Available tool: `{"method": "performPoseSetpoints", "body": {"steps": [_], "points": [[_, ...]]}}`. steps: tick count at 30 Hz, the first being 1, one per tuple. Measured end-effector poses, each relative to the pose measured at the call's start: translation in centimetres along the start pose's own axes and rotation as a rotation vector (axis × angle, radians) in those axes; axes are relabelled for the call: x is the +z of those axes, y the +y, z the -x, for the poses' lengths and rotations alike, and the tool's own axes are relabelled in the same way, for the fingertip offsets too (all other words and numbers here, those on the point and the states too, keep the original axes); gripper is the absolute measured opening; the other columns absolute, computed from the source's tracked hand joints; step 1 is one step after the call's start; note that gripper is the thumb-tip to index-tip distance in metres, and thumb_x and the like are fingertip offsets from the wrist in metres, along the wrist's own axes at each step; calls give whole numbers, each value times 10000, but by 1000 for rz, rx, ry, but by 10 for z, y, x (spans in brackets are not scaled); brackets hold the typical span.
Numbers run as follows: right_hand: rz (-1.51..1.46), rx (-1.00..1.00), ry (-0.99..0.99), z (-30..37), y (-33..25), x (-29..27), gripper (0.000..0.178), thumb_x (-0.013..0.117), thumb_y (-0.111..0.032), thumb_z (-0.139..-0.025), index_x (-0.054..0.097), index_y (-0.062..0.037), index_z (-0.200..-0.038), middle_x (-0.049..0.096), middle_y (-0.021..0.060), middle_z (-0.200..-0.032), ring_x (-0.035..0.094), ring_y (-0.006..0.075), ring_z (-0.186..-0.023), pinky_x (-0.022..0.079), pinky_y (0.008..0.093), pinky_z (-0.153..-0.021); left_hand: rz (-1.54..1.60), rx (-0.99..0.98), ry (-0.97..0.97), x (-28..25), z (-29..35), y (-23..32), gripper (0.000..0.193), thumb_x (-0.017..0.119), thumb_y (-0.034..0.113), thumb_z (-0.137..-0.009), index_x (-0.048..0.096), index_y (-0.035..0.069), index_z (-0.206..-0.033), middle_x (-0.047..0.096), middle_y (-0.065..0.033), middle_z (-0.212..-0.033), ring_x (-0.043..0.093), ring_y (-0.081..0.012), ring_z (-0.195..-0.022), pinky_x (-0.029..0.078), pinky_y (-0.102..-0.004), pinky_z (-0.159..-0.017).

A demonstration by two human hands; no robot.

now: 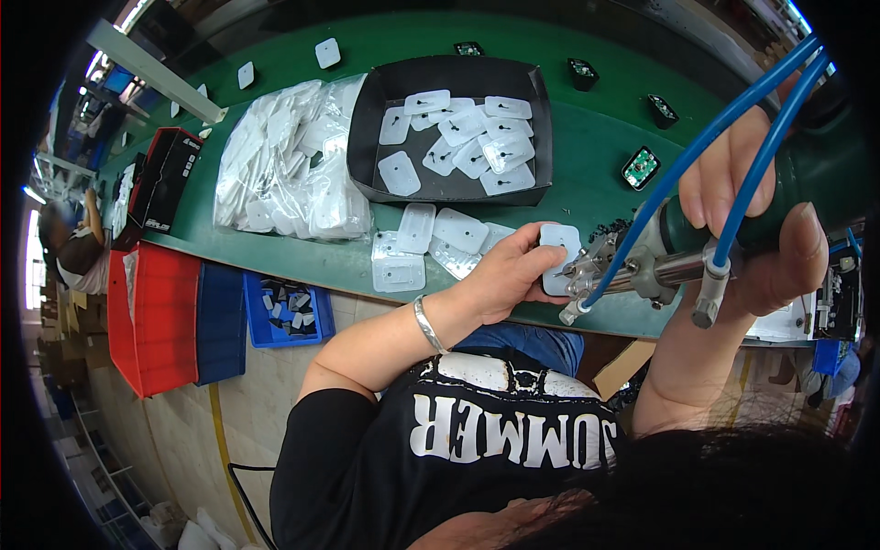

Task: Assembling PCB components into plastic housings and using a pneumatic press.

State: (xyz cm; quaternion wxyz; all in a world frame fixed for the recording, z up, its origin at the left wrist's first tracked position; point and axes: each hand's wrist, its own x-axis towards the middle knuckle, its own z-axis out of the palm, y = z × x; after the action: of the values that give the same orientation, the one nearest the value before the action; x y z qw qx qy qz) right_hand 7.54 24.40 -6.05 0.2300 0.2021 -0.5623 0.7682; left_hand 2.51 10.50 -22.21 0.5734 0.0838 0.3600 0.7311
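Observation:
My left hand (507, 275) holds a white rounded rectangular plate (558, 240) at the table's near edge, thumb on its face. The plate's right side meets the metal nose of a dark, cylindrical power screwdriver-like tool (676, 269). Around the tool's dark body my right hand (773, 282) is wrapped, its fingers over the far side and its thumb raised on the near side. Blue hoses (701, 151) cross in front of the fingers. Several white plates (458, 229) lie loose left of my left hand. Small black parts (612, 225) are heaped behind the tool nose.
Beyond my left hand stands a black tray (361, 151) with several white plates. Left of it lies a clear bag of white plates (284, 165). Small black housings (641, 169) with green boards sit farther back. Red (151, 321) and blue bins (284, 335) stand beside the table.

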Motion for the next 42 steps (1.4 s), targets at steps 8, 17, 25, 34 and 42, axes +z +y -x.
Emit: {"method": "performPoseSetpoints", "body": {"steps": [8, 17, 25, 34, 42], "points": [[19, -9, -53, -4, -1, -2, 575, 551, -245, -754, 297, -27, -1222, 468, 6, -718, 462, 103, -560, 426, 244, -566, -4, 7, 76, 7, 3, 4, 400, 495, 119, -837, 357, 1, -1194, 470, -112, -1086, 557, -201, -924, 546, -339, -707], [-7, 22, 25, 0, -5, 6, 715, 615, -266, -740, 238, 26, -1273, 440, 16, -746, 456, 99, -610, 413, 227, -546, -69, -66, 91, -2, 5, 4, 352, 488, 110, -836, 380, 20, -1159, 488, -97, -1037, 566, -199, -888, 544, -334, -700], [481, -4, 258, 15, -38, -37, 781, 618, -349, -728, 250, 64, -1279, 478, 79, -906, 509, 124, -725, 433, 252, -640, -557, 274, -12, -36, 67, 97, 468, 551, 139, -829, 350, 82, -1247, 520, -118, -1059, 558, -280, -984, 474, -401, -813], [911, 18, 341, -27, -14, -58, 499, 508, 13, -807, 291, 10, -1256, 474, 150, -1142, 501, 214, -1046, 358, 325, -925, -978, 299, 719, -189, -110, 295, 386, 617, 150, -785, 498, 53, -1139, 587, -66, -905, 564, -169, -754, 470, -289, -611], [1181, -329, 533, -46, 31, -68, 552, 501, 43, -784, 235, 41, -1268, 442, 178, -1155, 470, 269, -1070, 362, 355, -924, -1645, -32, 870, -239, -139, 320, 505, 624, 193, -770, 431, 23, -1205, 544, -160, -1089, 544, -284, -973, 450, -355, -840]]}}
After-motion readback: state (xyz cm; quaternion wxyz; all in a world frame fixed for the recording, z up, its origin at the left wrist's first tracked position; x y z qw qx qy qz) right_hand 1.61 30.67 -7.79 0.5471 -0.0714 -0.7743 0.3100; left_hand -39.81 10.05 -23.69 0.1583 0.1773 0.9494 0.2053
